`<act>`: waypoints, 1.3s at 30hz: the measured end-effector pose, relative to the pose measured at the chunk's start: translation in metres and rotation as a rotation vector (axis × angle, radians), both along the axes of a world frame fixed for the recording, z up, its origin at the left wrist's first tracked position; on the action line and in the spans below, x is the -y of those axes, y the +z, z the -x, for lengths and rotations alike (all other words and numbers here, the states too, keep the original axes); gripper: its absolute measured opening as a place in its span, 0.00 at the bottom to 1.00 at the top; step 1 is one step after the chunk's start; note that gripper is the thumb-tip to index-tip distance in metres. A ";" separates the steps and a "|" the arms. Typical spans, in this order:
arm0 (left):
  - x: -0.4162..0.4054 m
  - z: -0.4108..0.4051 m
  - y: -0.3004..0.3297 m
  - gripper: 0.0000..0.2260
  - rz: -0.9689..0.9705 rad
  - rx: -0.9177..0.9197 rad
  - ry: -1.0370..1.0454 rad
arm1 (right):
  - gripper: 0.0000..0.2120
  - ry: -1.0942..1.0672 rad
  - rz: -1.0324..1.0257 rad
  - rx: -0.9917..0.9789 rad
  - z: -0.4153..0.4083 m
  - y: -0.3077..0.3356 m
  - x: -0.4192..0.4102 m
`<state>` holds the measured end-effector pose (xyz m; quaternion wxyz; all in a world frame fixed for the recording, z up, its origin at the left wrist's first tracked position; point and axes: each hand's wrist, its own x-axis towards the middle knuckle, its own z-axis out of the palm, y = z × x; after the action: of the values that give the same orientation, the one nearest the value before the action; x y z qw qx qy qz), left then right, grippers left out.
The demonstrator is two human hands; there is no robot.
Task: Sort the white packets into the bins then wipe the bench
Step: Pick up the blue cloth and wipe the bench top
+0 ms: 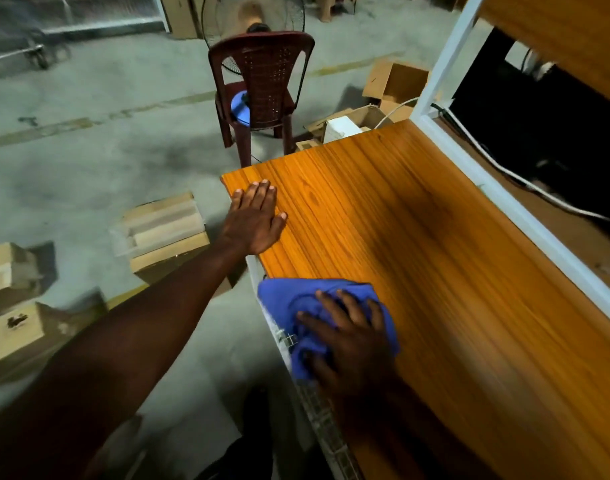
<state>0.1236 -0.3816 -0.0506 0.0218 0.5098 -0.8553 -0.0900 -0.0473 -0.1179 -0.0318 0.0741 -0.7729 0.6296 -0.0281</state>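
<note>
The orange wood-grain counter (418, 244) fills the right side, its top bare apart from the person's hands. Beyond its far corner stands a dark red plastic chair (262, 88) on the concrete floor. A crumpled blue cloth (293, 299) lies at the counter's near edge, the right hand (352, 344) pressed flat on it, fingers spread. The left hand (255, 220) rests open, palm down, by the far corner.

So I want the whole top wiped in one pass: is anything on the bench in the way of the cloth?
Only the left hand, resting flat near the far left corner of the bench. The right hand presses the blue cloth at the near left edge; the wood beyond it shows nothing else.
</note>
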 end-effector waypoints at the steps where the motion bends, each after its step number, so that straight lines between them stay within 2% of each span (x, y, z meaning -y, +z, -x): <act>1: 0.000 0.000 0.001 0.32 0.002 0.005 0.009 | 0.29 -0.067 0.031 0.008 0.025 -0.001 0.006; 3: -0.005 0.005 0.002 0.33 -0.001 0.016 0.032 | 0.29 -0.308 0.023 -0.056 0.108 -0.007 0.017; 6: -0.027 0.022 0.007 0.34 -0.028 0.042 0.035 | 0.42 -0.644 -0.080 -0.126 0.251 -0.007 0.006; 8: -0.051 0.042 0.009 0.35 -0.026 0.031 -0.003 | 0.43 -0.787 -0.126 -0.126 0.318 -0.002 -0.010; 10: -0.073 0.064 0.009 0.36 -0.027 0.014 -0.024 | 0.42 -0.817 -0.148 -0.093 0.340 0.002 -0.019; 13: -0.089 0.086 0.002 0.36 -0.051 0.041 0.004 | 0.43 -0.722 -0.149 -0.054 0.302 0.005 -0.021; 15: -0.090 0.089 0.000 0.36 -0.033 0.046 0.022 | 0.39 -0.526 -0.121 0.004 0.244 0.001 -0.033; 17: -0.089 0.088 0.000 0.37 -0.022 0.040 0.024 | 0.32 -0.297 -0.003 0.048 0.164 -0.005 -0.061; 18: -0.088 0.088 0.000 0.37 -0.016 0.041 0.024 | 0.31 -0.205 0.050 0.064 0.120 -0.005 -0.076; 21: -0.089 0.088 0.001 0.37 -0.016 0.050 0.020 | 0.32 0.043 0.012 0.065 0.024 -0.002 -0.112; 24: -0.089 0.086 0.002 0.37 -0.024 0.049 0.016 | 0.31 0.167 0.046 0.040 0.014 -0.006 -0.122; 26: -0.089 0.085 0.003 0.37 -0.023 0.050 0.013 | 0.29 0.066 0.071 0.093 0.043 -0.010 -0.115; 29: -0.089 0.088 0.001 0.37 -0.013 0.038 0.007 | 0.28 -0.255 0.099 0.043 0.127 -0.010 -0.097; 33: -0.089 0.085 0.000 0.37 -0.002 0.043 0.002 | 0.36 -0.722 -0.052 -0.071 0.285 -0.004 -0.107; 35: -0.090 0.084 0.001 0.38 -0.013 0.051 0.004 | 0.41 -0.878 -0.095 -0.062 0.348 -0.002 -0.119; 37: -0.091 0.085 0.001 0.38 -0.013 0.063 -0.001 | 0.42 -0.947 -0.129 -0.038 0.373 -0.001 -0.127; 39: -0.091 0.087 0.000 0.37 -0.011 0.061 -0.003 | 0.40 -0.984 -0.144 -0.020 0.356 -0.001 -0.126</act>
<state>0.0366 -0.2903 -0.0506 -0.0072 0.5113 -0.8557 -0.0791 -0.4037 0.0079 -0.0326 0.0991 -0.3771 0.9208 -0.0090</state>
